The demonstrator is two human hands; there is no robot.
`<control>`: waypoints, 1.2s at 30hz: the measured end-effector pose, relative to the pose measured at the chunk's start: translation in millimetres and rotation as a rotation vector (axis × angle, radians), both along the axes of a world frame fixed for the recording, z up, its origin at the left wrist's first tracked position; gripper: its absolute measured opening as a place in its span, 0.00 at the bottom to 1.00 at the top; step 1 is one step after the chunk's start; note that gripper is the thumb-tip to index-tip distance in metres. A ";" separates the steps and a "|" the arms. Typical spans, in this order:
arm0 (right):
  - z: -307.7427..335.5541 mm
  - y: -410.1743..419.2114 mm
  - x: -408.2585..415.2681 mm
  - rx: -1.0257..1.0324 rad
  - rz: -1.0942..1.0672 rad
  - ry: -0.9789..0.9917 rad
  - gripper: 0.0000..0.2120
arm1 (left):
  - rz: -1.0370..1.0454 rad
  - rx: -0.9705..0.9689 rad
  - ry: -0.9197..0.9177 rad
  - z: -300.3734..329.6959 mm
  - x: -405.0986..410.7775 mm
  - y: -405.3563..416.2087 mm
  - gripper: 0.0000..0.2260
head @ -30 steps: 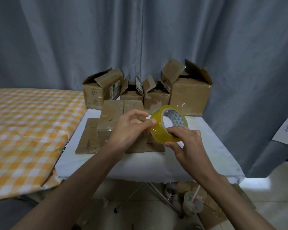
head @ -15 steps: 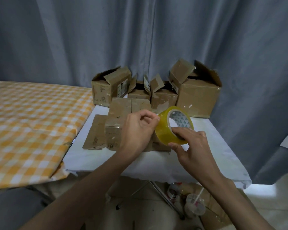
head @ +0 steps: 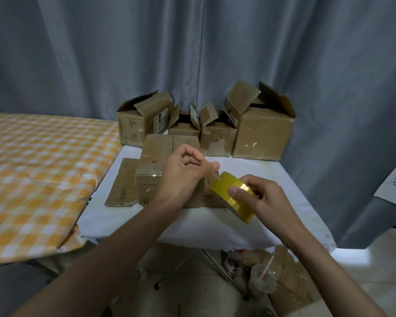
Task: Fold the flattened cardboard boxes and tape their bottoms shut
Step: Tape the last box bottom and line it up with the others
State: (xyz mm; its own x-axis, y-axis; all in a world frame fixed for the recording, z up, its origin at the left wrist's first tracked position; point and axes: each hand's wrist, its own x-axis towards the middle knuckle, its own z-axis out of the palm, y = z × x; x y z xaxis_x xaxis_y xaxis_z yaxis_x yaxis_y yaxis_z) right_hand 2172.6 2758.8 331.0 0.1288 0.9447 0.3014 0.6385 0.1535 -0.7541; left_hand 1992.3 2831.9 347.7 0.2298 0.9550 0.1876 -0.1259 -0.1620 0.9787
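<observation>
1. Flattened cardboard boxes [head: 146, 179] lie stacked on the white table [head: 215, 225], and I use that table as my landmark.
2. Above its near half, my right hand [head: 263, 197] grips the yellow tape roll [head: 232, 196], thumb over its outer band.
3. My left hand [head: 183, 177] pinches the tape's loose end, just beside the roll.
4. Four folded boxes [head: 261, 131] stand open-topped along the table's far edge.
5. Left of the table lies an orange checked cloth [head: 37, 175].
</observation>
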 end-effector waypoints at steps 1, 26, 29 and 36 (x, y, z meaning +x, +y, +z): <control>0.4 -0.2 -0.4 -0.002 -0.004 0.007 0.06 | 0.007 -0.028 0.005 -0.9 0.2 0.7 0.13; 42.1 13.7 -1.0 -0.210 0.197 0.467 0.12 | 0.111 -0.177 -0.015 29.7 -57.9 13.3 0.06; 45.1 22.6 -4.6 -0.191 0.111 0.304 0.28 | 0.207 -0.195 -0.055 28.1 -80.8 21.4 0.02; 43.7 56.3 -2.2 -0.258 -0.080 0.080 0.31 | 0.311 -0.271 -0.058 3.3 -116.8 35.5 0.04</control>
State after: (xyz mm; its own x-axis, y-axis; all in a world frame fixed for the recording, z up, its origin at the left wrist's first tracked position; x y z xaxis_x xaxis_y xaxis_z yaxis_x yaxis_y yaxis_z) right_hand 2170.4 2815.0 374.7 0.2202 0.9747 0.0385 0.5781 -0.0986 -0.8100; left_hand 1875.5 2867.4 351.0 -0.0811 0.9938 -0.0758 -0.1674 0.0613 0.9840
